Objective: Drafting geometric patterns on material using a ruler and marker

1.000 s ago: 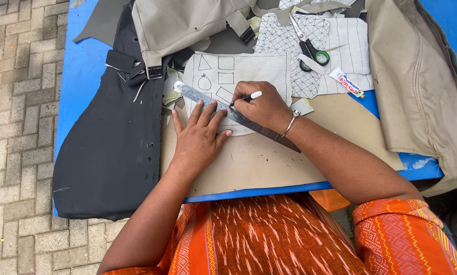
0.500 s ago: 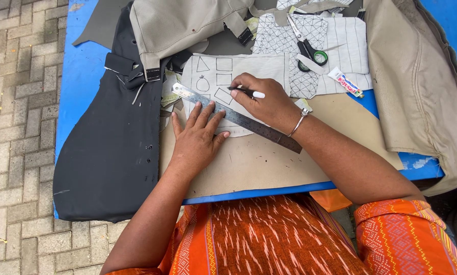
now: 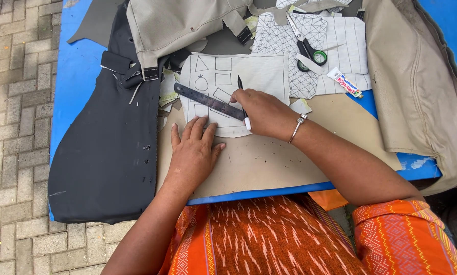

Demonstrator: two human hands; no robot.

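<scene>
A pale cloth panel (image 3: 259,76) with drawn shapes lies on a tan board (image 3: 269,163). A dark metal ruler (image 3: 208,102) lies slanted across the panel. My left hand (image 3: 194,147) rests flat with its fingers spread on the panel's near edge, just below the ruler. My right hand (image 3: 261,113) holds a pen (image 3: 244,102) and rests on the ruler's right end; the pen's dark end points away from me over the cloth.
Black fabric (image 3: 106,153) covers the left of the blue table (image 3: 76,76). A beige bag (image 3: 182,25) lies at the back, beige cloth (image 3: 422,91) at the right. Green-handled scissors (image 3: 307,51) and a small tube (image 3: 344,82) lie on patterned cloth pieces.
The ruler has shifted up and left on the panel. My right hand moved up with the pen, which now stands more upright. My left hand slid down off the ruler.
</scene>
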